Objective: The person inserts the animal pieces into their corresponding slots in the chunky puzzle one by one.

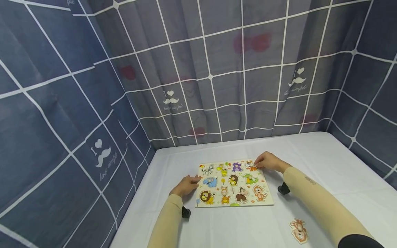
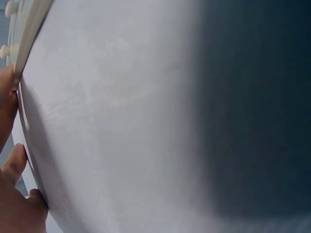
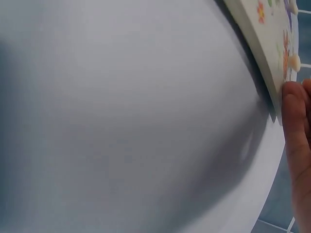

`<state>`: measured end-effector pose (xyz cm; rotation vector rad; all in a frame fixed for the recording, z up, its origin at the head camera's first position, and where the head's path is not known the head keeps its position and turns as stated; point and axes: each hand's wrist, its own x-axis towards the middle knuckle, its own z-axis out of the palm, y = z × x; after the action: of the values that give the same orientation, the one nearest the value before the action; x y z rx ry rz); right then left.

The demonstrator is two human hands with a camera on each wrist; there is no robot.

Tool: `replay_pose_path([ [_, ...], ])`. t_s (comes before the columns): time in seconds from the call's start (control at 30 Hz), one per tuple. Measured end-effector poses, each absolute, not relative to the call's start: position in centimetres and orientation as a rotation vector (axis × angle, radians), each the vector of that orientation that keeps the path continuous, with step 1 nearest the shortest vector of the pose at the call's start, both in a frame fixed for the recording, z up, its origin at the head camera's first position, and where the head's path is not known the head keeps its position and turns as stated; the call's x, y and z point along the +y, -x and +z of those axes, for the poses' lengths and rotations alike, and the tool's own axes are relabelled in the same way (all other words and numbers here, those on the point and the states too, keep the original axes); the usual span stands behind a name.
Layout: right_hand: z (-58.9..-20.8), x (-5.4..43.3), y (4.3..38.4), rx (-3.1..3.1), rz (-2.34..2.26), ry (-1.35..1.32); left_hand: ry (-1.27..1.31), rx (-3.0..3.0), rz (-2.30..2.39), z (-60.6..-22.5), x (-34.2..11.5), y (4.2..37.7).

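A wooden knob puzzle board (image 1: 234, 204) with animal pictures lies flat on the white table. My left hand (image 1: 186, 186) rests at its left edge with the fingers spread; in the left wrist view, fingertips (image 2: 18, 154) touch the board's side. My right hand (image 1: 269, 161) is at the far right corner, fingertips beside the orange-and-white animal piece (image 1: 251, 166). From the right wrist, one straight finger (image 3: 293, 116) lies along that corner, below a bare wooden knob (image 3: 294, 63). A loose monkey piece (image 1: 299, 230) lies upside down near my right forearm.
The table (image 1: 235, 229) wears a white cloth. Dark grey-blue curtains (image 1: 226, 82) with white grid lines stand behind it and at both sides. Black wrist cameras (image 1: 186, 212) hang beneath both forearms, close to the tabletop.
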<state>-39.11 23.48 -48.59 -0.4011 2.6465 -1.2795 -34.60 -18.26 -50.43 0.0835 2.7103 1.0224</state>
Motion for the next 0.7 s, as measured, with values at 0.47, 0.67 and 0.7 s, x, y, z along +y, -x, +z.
replay_pose_path([
  [0.47, -47.8, 22.6, 36.5, 2.641, -1.217, 0.467, -0.072, 2.727, 0.982, -50.2, -18.4, 34.6],
  [0.67, -48.1, 23.1, 35.2, 2.646, -1.181, 0.489, -0.106, 2.719, 0.984, -50.3, -18.5, 34.7],
  [0.7, -48.2, 23.2, 34.9, 2.641, -1.18, 0.489, -0.115, 2.717, 0.989, -50.3, -18.5, 34.7],
])
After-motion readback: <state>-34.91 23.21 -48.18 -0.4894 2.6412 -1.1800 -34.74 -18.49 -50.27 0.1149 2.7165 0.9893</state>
